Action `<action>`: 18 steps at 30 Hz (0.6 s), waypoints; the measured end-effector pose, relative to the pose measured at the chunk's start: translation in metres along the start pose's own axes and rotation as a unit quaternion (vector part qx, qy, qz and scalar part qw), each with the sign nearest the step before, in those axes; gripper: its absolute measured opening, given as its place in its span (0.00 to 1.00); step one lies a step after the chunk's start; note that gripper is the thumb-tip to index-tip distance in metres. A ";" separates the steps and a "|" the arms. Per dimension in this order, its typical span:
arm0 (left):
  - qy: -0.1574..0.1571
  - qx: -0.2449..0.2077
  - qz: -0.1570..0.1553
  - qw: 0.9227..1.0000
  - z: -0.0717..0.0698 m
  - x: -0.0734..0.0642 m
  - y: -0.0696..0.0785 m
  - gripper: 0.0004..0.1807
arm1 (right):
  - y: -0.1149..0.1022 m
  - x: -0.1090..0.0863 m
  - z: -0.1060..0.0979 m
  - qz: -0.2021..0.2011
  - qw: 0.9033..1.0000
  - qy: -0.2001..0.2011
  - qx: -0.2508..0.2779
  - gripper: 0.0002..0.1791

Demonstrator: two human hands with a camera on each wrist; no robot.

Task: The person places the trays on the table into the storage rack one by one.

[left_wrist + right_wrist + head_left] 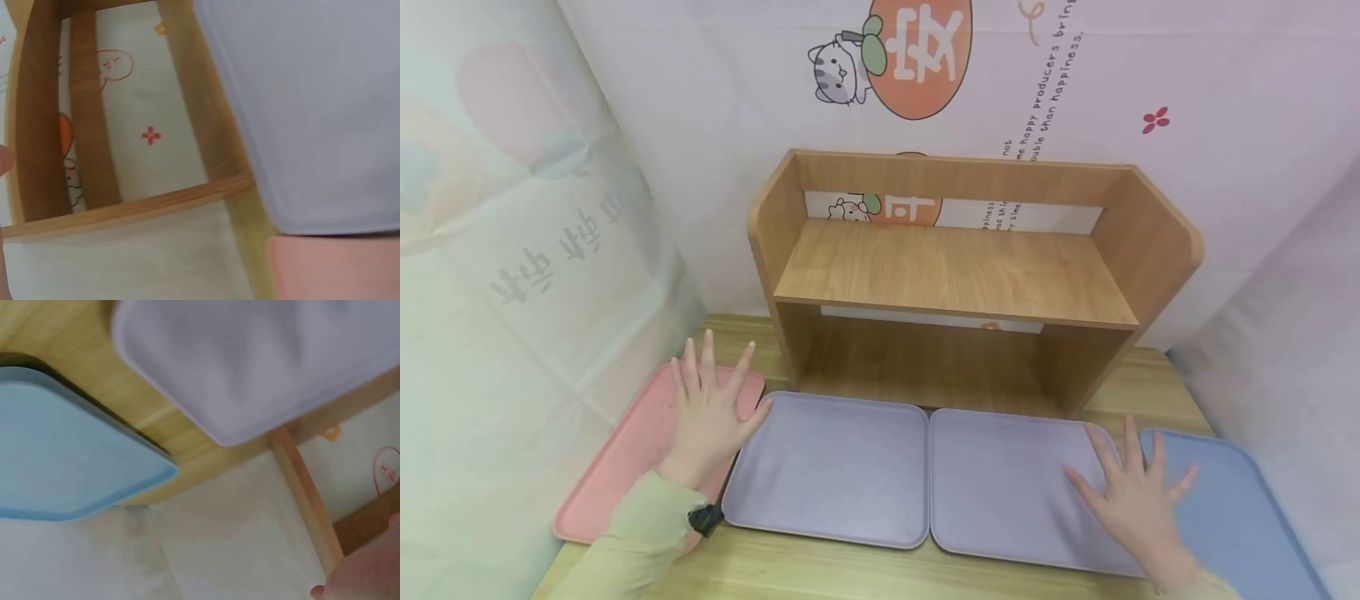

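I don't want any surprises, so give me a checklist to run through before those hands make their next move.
1. Hands free: ok. The left hand and right hand are spread and hold nothing.
2. Shelf upright on the table: ok.
3. Left purple tray and right purple tray side by side in front of the shelf: ok.
4. Pink tray unobstructed in the head view: not ok. The left hand and sleeve hide part of it.
5. Blue tray fully in the head view: not ok. Its near end is cut off.
6. Right hand clear of the trays: cannot tell whether it touches or hovers.
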State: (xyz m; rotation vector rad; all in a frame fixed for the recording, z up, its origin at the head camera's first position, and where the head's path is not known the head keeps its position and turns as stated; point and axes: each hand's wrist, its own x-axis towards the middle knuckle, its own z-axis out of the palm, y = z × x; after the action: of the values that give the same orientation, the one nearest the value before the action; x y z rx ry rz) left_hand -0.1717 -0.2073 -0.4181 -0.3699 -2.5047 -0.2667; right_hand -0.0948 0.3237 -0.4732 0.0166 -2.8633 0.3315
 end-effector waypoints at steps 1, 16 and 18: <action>0.006 0.002 0.004 1.000 -0.003 0.004 -0.001 0.42 | 0.003 -0.002 0.003 -0.001 1.000 -0.002 -0.001 0.43; 0.070 -0.164 0.008 0.984 -0.025 0.091 0.001 0.47 | 0.054 -0.040 0.057 -0.013 0.998 -0.069 -0.009 0.44; 0.068 -0.189 0.010 0.980 -0.027 0.099 0.002 0.47 | 0.057 -0.043 0.060 -0.019 0.997 -0.076 -0.006 0.45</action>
State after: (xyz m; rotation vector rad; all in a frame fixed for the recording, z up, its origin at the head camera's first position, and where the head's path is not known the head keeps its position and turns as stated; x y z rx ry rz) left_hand -0.2351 -0.1930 -0.3382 -0.5087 -2.3089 -0.7403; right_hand -0.0706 0.3651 -0.5530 0.0981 -3.0115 0.3171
